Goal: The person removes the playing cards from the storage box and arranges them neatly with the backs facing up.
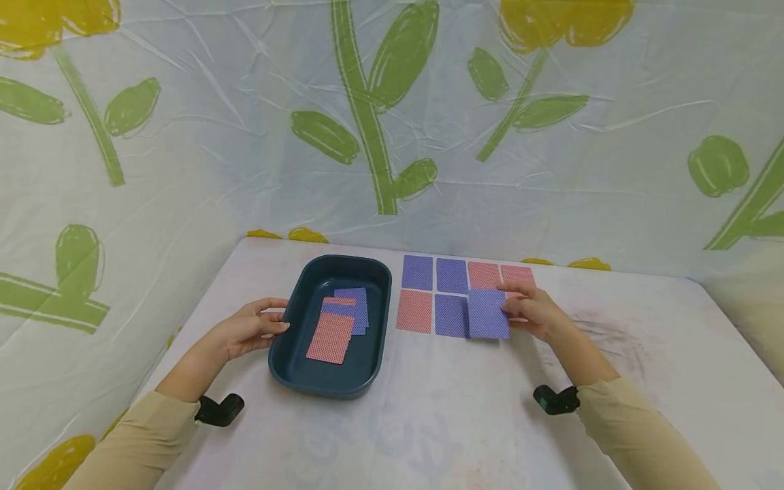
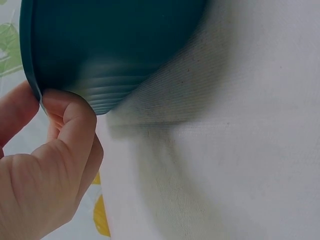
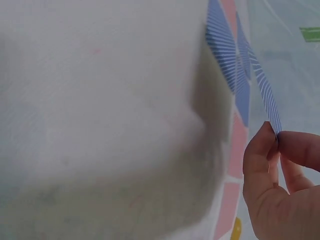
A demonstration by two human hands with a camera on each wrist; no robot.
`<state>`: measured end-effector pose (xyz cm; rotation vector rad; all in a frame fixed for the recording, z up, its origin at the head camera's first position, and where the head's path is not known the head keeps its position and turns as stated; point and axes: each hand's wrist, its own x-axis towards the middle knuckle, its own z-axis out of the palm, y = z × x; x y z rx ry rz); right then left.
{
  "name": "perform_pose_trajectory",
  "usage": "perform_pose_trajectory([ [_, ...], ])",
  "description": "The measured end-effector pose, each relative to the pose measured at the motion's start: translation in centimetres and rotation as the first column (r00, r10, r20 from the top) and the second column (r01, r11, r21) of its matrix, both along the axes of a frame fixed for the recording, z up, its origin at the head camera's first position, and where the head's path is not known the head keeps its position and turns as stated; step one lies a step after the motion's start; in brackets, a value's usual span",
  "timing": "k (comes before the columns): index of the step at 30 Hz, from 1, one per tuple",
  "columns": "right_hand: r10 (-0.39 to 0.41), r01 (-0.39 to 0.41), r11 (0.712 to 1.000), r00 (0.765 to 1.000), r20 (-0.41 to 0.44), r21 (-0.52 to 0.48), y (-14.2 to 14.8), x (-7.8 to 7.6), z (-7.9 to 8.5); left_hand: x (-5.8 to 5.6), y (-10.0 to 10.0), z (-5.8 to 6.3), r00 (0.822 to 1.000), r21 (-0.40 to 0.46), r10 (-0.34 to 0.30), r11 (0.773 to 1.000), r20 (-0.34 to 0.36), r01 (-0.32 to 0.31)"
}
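My left hand point(image 1: 248, 330) grips the left rim of a dark teal rectangular tray point(image 1: 363, 364); in the left wrist view the rim point(image 2: 29, 65) sits between thumb and fingers. Inside the tray lie overlapping playing cards, a red-backed card point(image 1: 329, 338) over a blue-backed card point(image 1: 362, 306). My right hand point(image 1: 533, 309) pinches a blue-backed playing card point(image 1: 488, 316) by its right edge. That card is raised off the table and tilted, partly covering the blue-backed card point(image 1: 450, 316) beside it. The right wrist view shows the held card point(image 3: 267, 90) nearly edge-on between thumb and fingertips.
To the tray's right, playing cards lie face down in two rows, with blue backs point(image 1: 418, 272) and red backs point(image 1: 414, 312). My right hand partly hides a red card point(image 1: 517, 273) at the far end. A flower-printed sheet point(image 1: 257, 156) hangs behind the white table point(image 1: 465, 422).
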<state>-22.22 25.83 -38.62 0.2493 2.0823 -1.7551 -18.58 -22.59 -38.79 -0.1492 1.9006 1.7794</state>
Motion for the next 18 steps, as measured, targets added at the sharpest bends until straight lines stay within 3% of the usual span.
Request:
perform_pose_trajectory([
  [3,-0.006,0.008,0.998,1.000,-0.028,0.070,0.2,-0.3,-1.0,0.0,-0.1,-0.1,1.000,0.002,0.008,1.000,0.000,-0.008],
  [6,0.006,0.014,0.984,0.994,-0.112,0.177,0.3,-0.5,-2.0,0.0,-0.1,-0.1,1.000,0.005,0.011,1.000,-0.002,-0.011],
  [11,0.057,0.043,0.922,0.968,-0.244,0.384,0.0,-0.4,-2.8,0.0,-0.2,-0.2,1.000,0.009,0.009,1.000,-0.003,-0.009],
  [18,0.070,0.087,0.845,0.960,-0.270,0.528,-0.6,-0.6,-3.3,0.0,0.0,0.0,1.000,0.009,0.002,1.000,-0.004,-0.002],
])
